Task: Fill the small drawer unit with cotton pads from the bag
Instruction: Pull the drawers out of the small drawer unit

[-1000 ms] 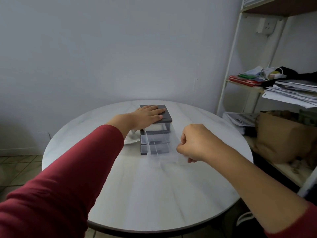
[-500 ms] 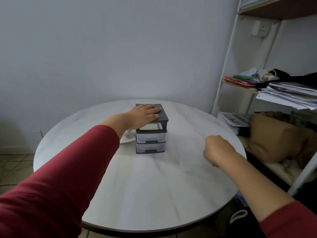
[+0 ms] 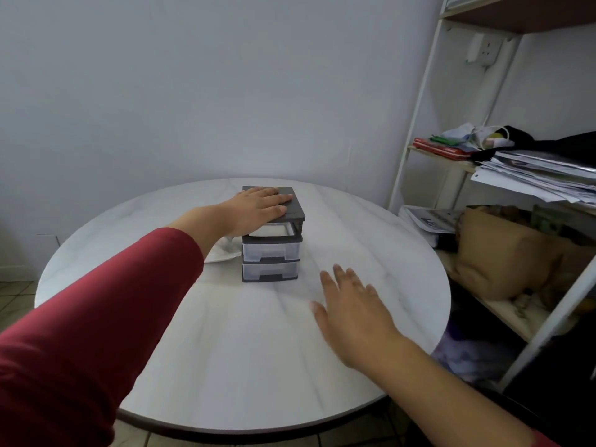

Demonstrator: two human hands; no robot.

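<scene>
The left hand (image 3: 258, 206) is pressing flat on the small grey plastic drawer unit (image 3: 271, 253), whose top slot is gaping empty. The right hand (image 3: 351, 308) is hovering right of it, relaxed and holding nothing. The white bag (image 3: 222, 253) is lying just left of it; filling seems unstarted.

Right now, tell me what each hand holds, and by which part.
Nothing is held. The left hand rests flat on top of the drawer unit; the right hand hovers open over the table, empty.
</scene>
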